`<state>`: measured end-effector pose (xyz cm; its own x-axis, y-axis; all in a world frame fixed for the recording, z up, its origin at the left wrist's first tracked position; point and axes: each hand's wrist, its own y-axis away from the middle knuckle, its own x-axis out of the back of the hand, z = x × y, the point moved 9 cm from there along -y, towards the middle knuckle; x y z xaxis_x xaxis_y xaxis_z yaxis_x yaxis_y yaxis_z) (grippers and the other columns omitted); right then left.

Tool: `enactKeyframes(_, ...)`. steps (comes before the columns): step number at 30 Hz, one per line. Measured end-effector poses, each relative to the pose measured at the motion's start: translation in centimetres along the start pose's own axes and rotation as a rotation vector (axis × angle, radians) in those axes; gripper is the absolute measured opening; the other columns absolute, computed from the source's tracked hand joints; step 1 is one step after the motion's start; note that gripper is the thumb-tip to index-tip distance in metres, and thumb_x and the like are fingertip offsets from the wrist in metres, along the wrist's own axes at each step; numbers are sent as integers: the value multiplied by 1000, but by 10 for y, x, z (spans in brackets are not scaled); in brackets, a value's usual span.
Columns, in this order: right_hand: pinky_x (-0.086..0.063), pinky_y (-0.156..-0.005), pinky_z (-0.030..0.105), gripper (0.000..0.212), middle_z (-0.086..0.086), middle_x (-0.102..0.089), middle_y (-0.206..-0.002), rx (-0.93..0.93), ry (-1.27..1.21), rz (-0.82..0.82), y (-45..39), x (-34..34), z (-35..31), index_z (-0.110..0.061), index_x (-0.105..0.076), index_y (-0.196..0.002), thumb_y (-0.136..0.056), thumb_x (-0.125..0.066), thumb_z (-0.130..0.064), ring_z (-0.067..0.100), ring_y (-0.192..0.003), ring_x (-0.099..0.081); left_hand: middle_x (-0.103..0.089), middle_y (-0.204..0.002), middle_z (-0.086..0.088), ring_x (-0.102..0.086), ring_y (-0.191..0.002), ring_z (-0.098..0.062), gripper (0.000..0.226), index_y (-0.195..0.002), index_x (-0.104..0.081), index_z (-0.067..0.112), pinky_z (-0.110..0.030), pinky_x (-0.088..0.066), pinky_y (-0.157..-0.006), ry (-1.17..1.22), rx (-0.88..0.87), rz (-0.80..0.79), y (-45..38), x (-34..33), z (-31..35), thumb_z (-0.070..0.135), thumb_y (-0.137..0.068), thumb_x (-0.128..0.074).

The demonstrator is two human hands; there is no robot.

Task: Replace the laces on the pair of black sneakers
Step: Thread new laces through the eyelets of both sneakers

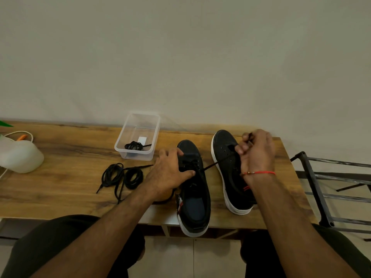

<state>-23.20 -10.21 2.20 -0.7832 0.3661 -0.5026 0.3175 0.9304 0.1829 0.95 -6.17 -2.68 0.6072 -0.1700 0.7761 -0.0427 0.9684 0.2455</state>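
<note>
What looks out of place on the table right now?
The left sneaker sticks out past the near edge of the table, its heel unsupported, while the right sneaker sits fully on. Loose laces lie tangled beside it.

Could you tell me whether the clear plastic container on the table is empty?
No, the clear plastic container holds a bundled black lace and a small white piece on its floor.
</note>
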Motion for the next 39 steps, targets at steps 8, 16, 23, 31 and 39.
enactKeyframes(8,-56,-93,35,26,-3,-66,-115,196,1696,-959,47,-39,75,-27,-63,-122,-96,-62,-24,12,-105,-62,-64,-102,1,-60,-77,-6,72,-142,-35,24,-13,-39,-52,77,6,-147,-2,-10,-1,44,-86,-77)
enactKeyframes(16,-39,-49,23,11,0,-64,-69,45,724,-31,-7,4,-7,-13,-66,-82,-88,-62,-5,10,-54,-51,-67,-105,-4,-69,-64,-11,81,-151,-29,27,-13,-42,-39,132,49,-181,-1,-10,-1,39,-87,-77)
enactKeyframes(23,-46,-86,25,36,-5,-63,-112,372,1197,-445,18,-37,-5,-20,-66,-113,-85,-55,-1,10,-95,-54,-67,-100,-3,-67,-60,-10,83,-151,-27,26,-13,-42,-39,120,35,-198,-1,-11,-1,41,-86,-77)
enactKeyframes(31,-57,-86,40,9,-2,-65,-101,185,1697,-903,39,-39,84,-25,-62,-103,-94,-62,-21,17,-93,-62,-65,-100,-1,-71,-65,-11,87,-152,-26,29,-20,-49,-44,116,22,-212,-2,-10,-3,43,-84,-78)
enactKeyframes(39,-48,-69,26,5,-9,-57,-82,371,958,76,0,1,-48,-12,-61,-95,-92,-59,-15,2,-73,-52,-69,-96,-2,-71,-68,-12,85,-153,-25,29,-18,-49,-44,107,42,-228,-2,-13,-6,43,-86,-76)
